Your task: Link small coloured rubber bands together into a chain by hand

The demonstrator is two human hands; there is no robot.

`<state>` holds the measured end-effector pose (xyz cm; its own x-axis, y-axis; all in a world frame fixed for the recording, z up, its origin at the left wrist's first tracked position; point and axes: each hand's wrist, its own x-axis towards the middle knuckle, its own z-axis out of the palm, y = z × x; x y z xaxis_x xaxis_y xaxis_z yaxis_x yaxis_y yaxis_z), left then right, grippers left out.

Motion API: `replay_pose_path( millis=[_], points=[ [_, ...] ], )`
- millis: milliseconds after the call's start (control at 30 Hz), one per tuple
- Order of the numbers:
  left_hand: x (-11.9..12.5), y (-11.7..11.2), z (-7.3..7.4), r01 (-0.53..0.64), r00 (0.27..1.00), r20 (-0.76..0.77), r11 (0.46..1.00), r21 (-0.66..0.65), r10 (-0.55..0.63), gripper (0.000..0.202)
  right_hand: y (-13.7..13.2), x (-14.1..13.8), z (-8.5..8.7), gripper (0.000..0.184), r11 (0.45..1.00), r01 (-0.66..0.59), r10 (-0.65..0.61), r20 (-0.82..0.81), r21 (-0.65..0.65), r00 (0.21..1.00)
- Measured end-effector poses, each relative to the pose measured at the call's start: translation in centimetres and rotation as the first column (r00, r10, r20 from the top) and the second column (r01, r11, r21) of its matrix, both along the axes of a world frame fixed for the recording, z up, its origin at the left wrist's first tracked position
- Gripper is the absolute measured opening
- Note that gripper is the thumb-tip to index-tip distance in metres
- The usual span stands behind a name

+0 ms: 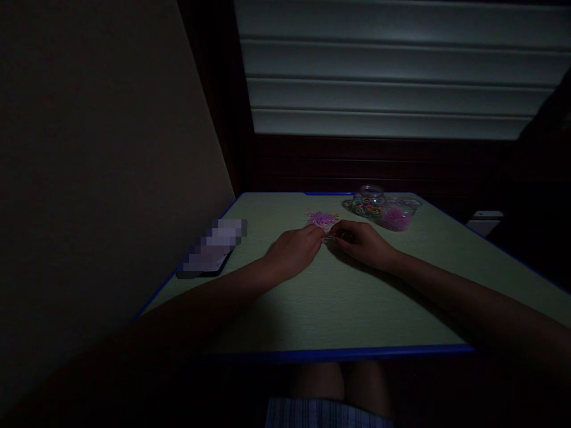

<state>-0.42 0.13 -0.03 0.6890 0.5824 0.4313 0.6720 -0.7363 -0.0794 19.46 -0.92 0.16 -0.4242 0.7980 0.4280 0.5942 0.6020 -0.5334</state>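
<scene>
My left hand and my right hand rest on a pale green table, fingertips almost meeting. Both hands are closed in a pinch on a small pale piece between them, too dim and small to name. Just beyond the fingertips lies a little heap of pink and purple loom bands. Further back right stands a clear glass jar holding multicoloured bands, and beside it a clear lid or dish holding pink bands.
A dark flat object with a blurred top lies at the table's left edge, against a plain wall. The table has a blue rim. A window blind hangs behind. The room is very dim.
</scene>
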Motion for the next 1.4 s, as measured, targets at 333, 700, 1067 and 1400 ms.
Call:
replay_pose_path(
  millis=[333, 700, 1067, 1400],
  points=[
    [0.07, -0.1, 0.1, -0.017, 1.0, 0.01, 1.0, 0.003, 0.017, 0.023, -0.26, -0.24, 0.34, 0.023, 1.0, 0.015, -0.015, 0.005, -0.009, 1.0],
    [0.02, -0.01, 0.01, -0.001, 1.0, 0.025, 1.0, -0.009, 0.001, 0.022, -0.18, -0.28, 0.26, 0.032, 0.997, -0.035, 0.035, 0.004, -0.074, 0.999],
    [0.01, -0.01, -0.06, -0.001, 1.0, 0.03, 1.0, -0.017, 0.002, 0.023, -0.08, -0.13, 0.09, 0.025, 0.999, -0.015, 0.016, 0.042, -0.035, 0.999],
    [-0.03, -0.07, 0.04, 0.01, 1.0, 0.026, 0.999, -0.047, -0.008, 0.02, 0.27, 0.02, -0.08, 0.021, 1.0, 0.014, -0.014, 0.056, 0.0, 0.998]
  ],
)
